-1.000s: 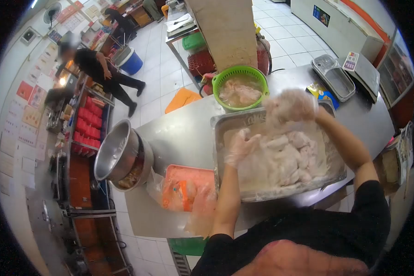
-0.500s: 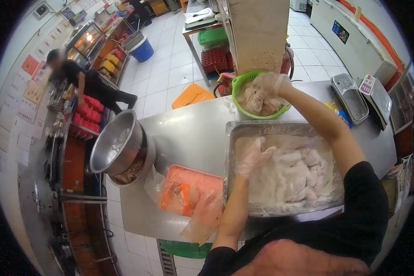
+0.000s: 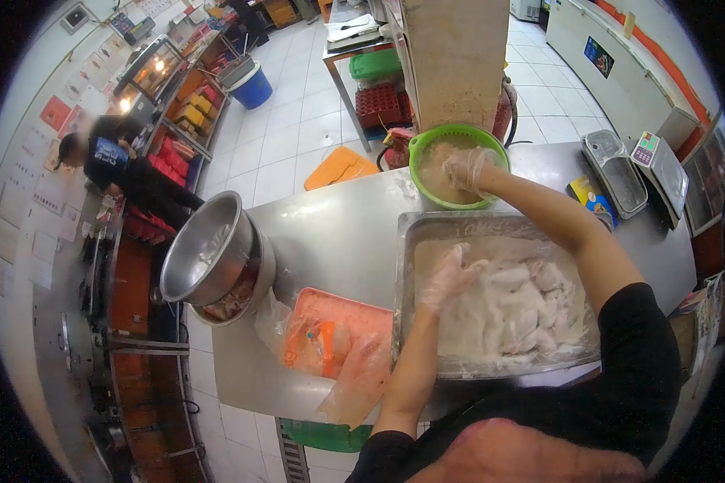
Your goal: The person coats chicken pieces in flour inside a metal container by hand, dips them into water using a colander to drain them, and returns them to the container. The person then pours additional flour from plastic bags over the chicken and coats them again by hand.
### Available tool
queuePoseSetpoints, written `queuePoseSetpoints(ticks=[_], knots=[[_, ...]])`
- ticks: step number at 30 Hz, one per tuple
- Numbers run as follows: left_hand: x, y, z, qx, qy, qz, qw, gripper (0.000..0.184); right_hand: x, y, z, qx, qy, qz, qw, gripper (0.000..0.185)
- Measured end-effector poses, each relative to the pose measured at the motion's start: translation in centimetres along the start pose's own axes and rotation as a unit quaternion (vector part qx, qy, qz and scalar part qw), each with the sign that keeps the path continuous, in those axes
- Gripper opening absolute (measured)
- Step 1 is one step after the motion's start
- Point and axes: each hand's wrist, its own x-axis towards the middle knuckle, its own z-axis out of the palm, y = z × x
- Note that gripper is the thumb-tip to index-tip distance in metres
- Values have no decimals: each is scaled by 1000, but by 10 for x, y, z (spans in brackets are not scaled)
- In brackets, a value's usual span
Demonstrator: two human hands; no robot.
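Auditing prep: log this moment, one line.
gloved right hand: in round green plastic basket; gloved left hand: over rectangular metal tray; tray: whitish pieces

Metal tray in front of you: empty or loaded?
Loaded: white-coated pieces lie in the metal tray amid pale powder, with the gloved left hand over its left part.

Table (image 3: 330, 233) — smooth, glossy metal | basket (image 3: 422, 180) — plastic | powder-dusted metal tray (image 3: 404, 278)

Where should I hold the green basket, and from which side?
Probably the left rim of the green basket, from the left: its raised edge is exposed there, while the right hand occupies the right side and the metal tray borders its front.
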Motion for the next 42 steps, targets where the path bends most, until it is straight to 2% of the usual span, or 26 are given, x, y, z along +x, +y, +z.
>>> queuePoseSetpoints(ticks=[2,6,8,11,13,15,17,18,19,20,21,22,23,24,25,27,29,30,31,33,34,35,36,38,40,42], knots=[[-1,-2,2,-10,11,5,1000,69,-3,-2,6,22,99,-18,995,21],[-3,-2,1,-18,10,-4,1000,69,-14,-15,-25,34,40,54,997,21],[6,-28,18,9,28,22,999,69,-12,-4,-55,173,-24,-4,985,26],[7,-26,24,82,23,23,996,68,-28,35,-69,157,-13,-67,985,33],[9,-24,41,127,-12,-5,992,67,-44,63,-50,159,127,-227,952,37],[16,-47,71,127,-53,86,987,65,-107,55,-65,202,53,-203,957,40],[24,-65,95,120,-100,179,971,63,-171,16,-114,224,-112,-21,968,50],[33,-66,103,91,-135,164,973,63,-188,32,-65,304,-97,-97,943,51],[33,-62,110,102,-110,149,977,63,-206,47,-17,381,-93,-174,903,53],[32,-60,121,-98,-129,147,976,49,-215,39,20,286,-105,-164,938,59],[29,-56,126,-356,-170,121,911,40,-225,30,55,187,-118,-158,962,67],[27,-52,132,-586,-205,82,780,36,-239,15,81,129,-104,-61,984,61],[39,-67,144,-508,-178,123,834,31,-240,-19,44,128,-171,-27,976,50],[52,-84,162,-533,-212,142,807,29,-241,-54,4,122,-237,6,964,46],[63,-98,163,-555,-256,165,774,27,-244,-63,12,121,-183,33,975,46],[66,-113,134,-575,-251,162,762,25,-241,-64,14,121,-122,60,983,46],[60,-108,117,-627,-299,136,706,22,-247,-55,13,133,-125,64,981,37],[54,-103,108,-606,-251,127,744,19,-250,-49,15,139,-124,69,980,34],[38,-91,93,-564,-190,120,795,17,-253,-35,23,259,-108,69,957,29],[1,-65,61,-484,-79,93,866,13,-264,-23,24,376,-82,70,920,27],[-13,-51,53,-465,-47,88,879,11,-275,-21,16,593,-71,50,800,33],[-21,-40,48,-453,-28,83,887,10,-283,-20,13,773,-55,24,631,40],[-28,-29,48,-448,-14,79,890,9,-288,-17,19,774,-50,29,631,40],[-27,-24,64,-427,-32,78,900,17,-294,-15,56,575,57,-17,816,45],[-34,-10,89,-558,-5,23,829,17,-307,-20,98,332,146,-50,931,51],[-22,-24,134,-584,17,13,811,17,-318,-50,53,381,123,15,916,51]])
